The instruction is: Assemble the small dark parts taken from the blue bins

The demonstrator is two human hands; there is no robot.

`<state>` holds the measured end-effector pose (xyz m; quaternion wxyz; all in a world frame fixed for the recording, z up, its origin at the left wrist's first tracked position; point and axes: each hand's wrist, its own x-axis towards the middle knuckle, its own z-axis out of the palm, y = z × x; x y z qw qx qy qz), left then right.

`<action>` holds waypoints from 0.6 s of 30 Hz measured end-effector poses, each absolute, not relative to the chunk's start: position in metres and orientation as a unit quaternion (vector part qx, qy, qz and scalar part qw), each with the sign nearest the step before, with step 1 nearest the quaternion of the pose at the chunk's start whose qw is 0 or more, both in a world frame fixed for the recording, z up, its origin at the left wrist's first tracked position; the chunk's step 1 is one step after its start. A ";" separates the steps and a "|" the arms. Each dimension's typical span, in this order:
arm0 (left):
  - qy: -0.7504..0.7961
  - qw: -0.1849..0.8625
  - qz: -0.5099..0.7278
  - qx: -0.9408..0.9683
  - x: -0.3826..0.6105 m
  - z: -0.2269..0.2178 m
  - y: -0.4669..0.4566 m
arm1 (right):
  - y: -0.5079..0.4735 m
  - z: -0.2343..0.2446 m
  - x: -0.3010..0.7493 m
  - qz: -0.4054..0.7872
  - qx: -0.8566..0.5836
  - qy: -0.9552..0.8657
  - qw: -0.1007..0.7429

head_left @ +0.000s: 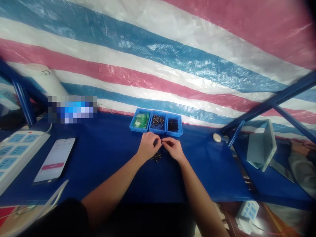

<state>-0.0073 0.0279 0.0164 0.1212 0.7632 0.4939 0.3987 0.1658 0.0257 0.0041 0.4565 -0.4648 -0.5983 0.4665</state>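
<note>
My left hand and my right hand meet fingertip to fingertip over the blue table. Both are closed in a pinch; whatever is between the fingers is too small to make out. Just below them lies a little pile of dark and brass-coloured small parts, partly covered by my left hand. Behind my hands three blue bins stand side by side. The left one holds green plastic packets, the middle one small metallic parts, the right one small black parts.
To the left lie a phone and a white power strip. A small round pale object sits near the blue frame bar on the right. Beyond it are a propped tablet and another person's sleeve.
</note>
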 end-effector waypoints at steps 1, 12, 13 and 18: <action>0.492 0.120 0.401 0.763 -0.006 0.015 0.028 | 0.026 0.004 0.166 0.462 -0.465 -0.603 0.454; 0.514 0.150 0.406 0.741 -0.004 0.011 0.038 | 0.034 0.000 0.164 0.422 -0.486 -0.607 0.467; 0.508 0.155 0.409 0.742 -0.005 0.011 0.039 | 0.034 0.000 0.164 0.414 -0.489 -0.608 0.469; 0.501 0.171 0.410 0.743 -0.004 0.010 0.039 | 0.036 0.000 0.165 0.403 -0.491 -0.605 0.479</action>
